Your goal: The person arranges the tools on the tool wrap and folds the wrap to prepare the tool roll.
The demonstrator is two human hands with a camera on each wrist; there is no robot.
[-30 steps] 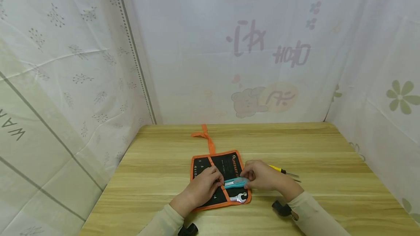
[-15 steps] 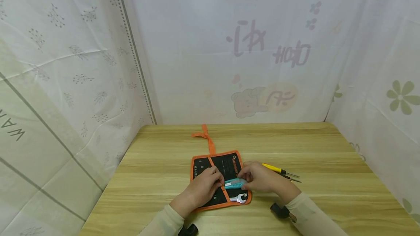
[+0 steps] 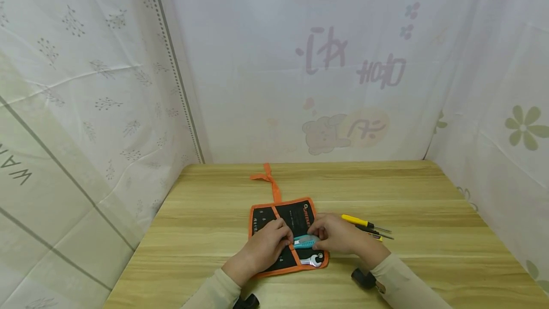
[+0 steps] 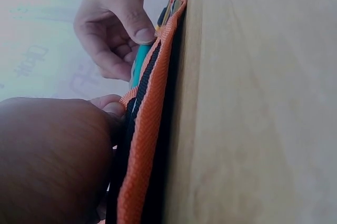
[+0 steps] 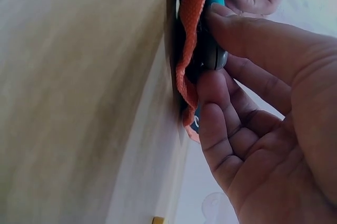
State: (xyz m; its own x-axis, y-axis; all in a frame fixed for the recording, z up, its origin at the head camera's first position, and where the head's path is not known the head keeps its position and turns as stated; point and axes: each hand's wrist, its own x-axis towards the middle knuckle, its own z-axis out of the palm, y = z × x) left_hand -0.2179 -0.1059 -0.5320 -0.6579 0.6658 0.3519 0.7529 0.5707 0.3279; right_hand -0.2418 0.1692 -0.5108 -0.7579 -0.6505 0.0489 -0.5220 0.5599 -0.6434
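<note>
A black tool pouch (image 3: 295, 214) with orange trim lies flat on the table. Across it rests a teal utility knife (image 3: 305, 242), its left end reaching into a pocket behind the orange edging. My right hand (image 3: 340, 236) pinches the knife's right end between thumb and fingers, seen closely in the right wrist view. With thumb and fingertip my left hand (image 3: 269, 246) pinches the orange pocket edge (image 4: 129, 96), which the left wrist view shows beside the knife. A silver wrench (image 3: 315, 260) sits in the pocket nearer the front, its open jaw end sticking out.
Right of the pouch, a yellow-handled screwdriver (image 3: 357, 220) and a dark-handled one (image 3: 370, 229) lie on the wooden table (image 3: 206, 232), partly behind my right hand. An orange tie strap (image 3: 273, 186) runs from the pouch toward the back. Patterned curtains surround the table.
My right hand has shifted slightly left with the utility knife, which reaches a little further into the pocket. More of the screwdrivers shows. My left hand has stayed in place.
</note>
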